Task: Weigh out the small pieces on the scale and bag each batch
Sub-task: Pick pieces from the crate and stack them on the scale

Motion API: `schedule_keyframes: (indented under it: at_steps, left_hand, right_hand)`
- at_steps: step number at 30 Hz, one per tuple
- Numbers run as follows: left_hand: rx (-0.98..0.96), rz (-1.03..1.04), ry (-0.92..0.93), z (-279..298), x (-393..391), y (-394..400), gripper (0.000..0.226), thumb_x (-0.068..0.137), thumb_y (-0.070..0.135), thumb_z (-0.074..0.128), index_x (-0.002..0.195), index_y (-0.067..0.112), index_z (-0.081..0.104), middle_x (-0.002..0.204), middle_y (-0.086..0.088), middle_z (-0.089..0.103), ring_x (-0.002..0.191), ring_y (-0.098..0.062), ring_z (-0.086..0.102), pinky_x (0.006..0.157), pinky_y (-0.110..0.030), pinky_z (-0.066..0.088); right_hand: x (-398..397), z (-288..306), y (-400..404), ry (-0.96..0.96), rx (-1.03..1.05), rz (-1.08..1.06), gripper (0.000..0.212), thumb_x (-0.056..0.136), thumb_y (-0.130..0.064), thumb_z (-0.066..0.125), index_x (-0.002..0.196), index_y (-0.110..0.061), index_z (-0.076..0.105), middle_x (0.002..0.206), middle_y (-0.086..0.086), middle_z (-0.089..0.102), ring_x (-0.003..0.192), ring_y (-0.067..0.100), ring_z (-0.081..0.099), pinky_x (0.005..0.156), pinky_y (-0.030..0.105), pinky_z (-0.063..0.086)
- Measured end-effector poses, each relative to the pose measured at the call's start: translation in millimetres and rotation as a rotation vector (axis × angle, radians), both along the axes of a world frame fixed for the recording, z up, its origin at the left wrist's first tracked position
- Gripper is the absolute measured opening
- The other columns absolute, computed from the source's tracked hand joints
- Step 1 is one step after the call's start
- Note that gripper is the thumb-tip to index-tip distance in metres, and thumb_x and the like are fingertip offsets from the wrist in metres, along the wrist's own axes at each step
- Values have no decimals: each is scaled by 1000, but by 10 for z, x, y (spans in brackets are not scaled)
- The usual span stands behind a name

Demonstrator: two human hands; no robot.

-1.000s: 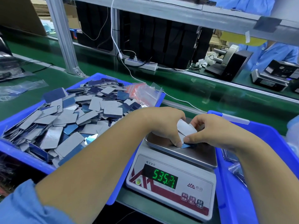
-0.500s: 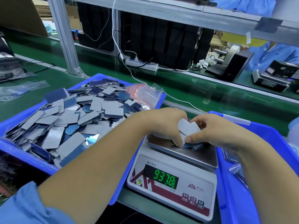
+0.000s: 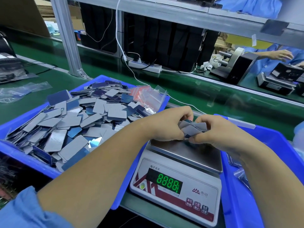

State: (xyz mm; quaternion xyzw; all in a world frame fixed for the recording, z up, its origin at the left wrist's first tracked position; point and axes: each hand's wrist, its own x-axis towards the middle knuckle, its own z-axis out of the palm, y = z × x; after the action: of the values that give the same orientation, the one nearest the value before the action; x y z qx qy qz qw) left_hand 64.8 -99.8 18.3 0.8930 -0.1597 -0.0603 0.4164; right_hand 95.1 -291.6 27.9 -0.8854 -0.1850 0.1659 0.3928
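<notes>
A worker's left hand (image 3: 167,125) and right hand (image 3: 213,131) grip a small batch of grey-and-blue pieces (image 3: 191,128) between them, fingers curled around the stack from either side, just above the steel pan of the scale (image 3: 185,153). A second ago the same hands pressed that batch down onto the pan; now the stack is raised and squared off in the air, and the pan beneath shows bare metal where it is visible. The green display (image 3: 167,181), which read changing figures in the two earlier views, now shows a blur of digits that cannot be read, which suggests the reading is in flux as the load comes off.

That lift suggests the weighing of this batch is over and bagging comes next. A sheaf of clear zip bags with red strips (image 3: 148,96) lies at the far right corner of the left blue bin (image 3: 14,153), on top of the loose heap of unweighed pieces (image 3: 74,122). One hand will likely have to let go to fetch a bag, leaving the other to hold the slippery stack together. Bagged batches seem to lie in the right blue bin (image 3: 269,142), though the forearm hides most of them. The scale stands between the two bins on the green worktop (image 3: 213,102).
</notes>
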Motion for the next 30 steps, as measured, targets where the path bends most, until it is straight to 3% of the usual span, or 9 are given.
schedule_keyframes:
  at_steps: [6,8,11,14,18,21,25,28,30]
  left_hand:
    - [-94,46,-32,20,11,4,35,82,1,62,100,27,46,94,1,56,72,-16,46,62,-29,42]
    - [-75,46,-6,29,20,22,42,81,3,64,107,29,44,97,1,58,74,-18,51,64,-28,47]
    - [56,1,95,13,13,46,53,82,12,67,118,33,36,100,-4,62,81,-21,60,70,-38,53]
    - [55,6,109,6,9,34,47,85,15,64,116,32,34,101,-8,62,82,-23,59,70,-41,53]
    - [-8,47,39,-14,6,18,45,86,9,61,117,33,38,105,-2,64,95,-24,64,88,-48,54]
    - [-101,74,15,-17,13,26,51,85,6,61,125,32,42,107,-1,64,95,-20,64,88,-42,55]
    - [-99,52,45,-31,19,5,69,87,4,58,145,33,36,129,8,54,107,-17,60,94,-32,50]
    - [-85,16,60,-33,-18,-71,79,89,-1,51,155,34,25,134,13,48,107,-6,55,81,-3,40]
    - [-108,0,49,-29,-31,-115,84,87,-7,46,157,32,22,138,9,46,107,-2,51,76,5,35]
  right_hand:
    - [-30,-29,91,-182,121,-16,30,58,-30,85,79,-23,65,71,-1,67,62,12,54,65,43,52]
    - [-13,-63,102,-211,133,-37,29,61,-27,86,80,-27,65,69,-7,67,59,8,54,61,32,50]
    - [3,-125,99,-238,-5,-3,31,62,-30,86,81,-35,62,69,-18,67,55,-1,55,51,12,42]
    - [-2,-162,123,-268,-36,-11,28,64,-34,83,82,-35,62,71,-21,67,58,-2,57,50,10,41]
    - [-17,-161,165,-419,7,-30,21,68,-28,84,76,-28,64,68,-17,62,56,2,49,51,14,38]
    - [4,-119,114,-457,-2,-58,24,68,-31,86,76,-26,63,73,-11,64,63,8,52,52,19,38]
    - [8,-141,111,-387,-83,-33,27,69,-37,86,84,-34,63,72,-17,65,61,-2,55,52,14,39]
    - [-24,-177,169,-448,-106,20,38,74,-29,80,96,-50,57,72,-39,60,73,-19,53,61,5,38]
    - [-28,-189,183,-495,-109,26,38,76,-20,77,103,-42,65,69,-53,50,73,-25,50,63,1,36]
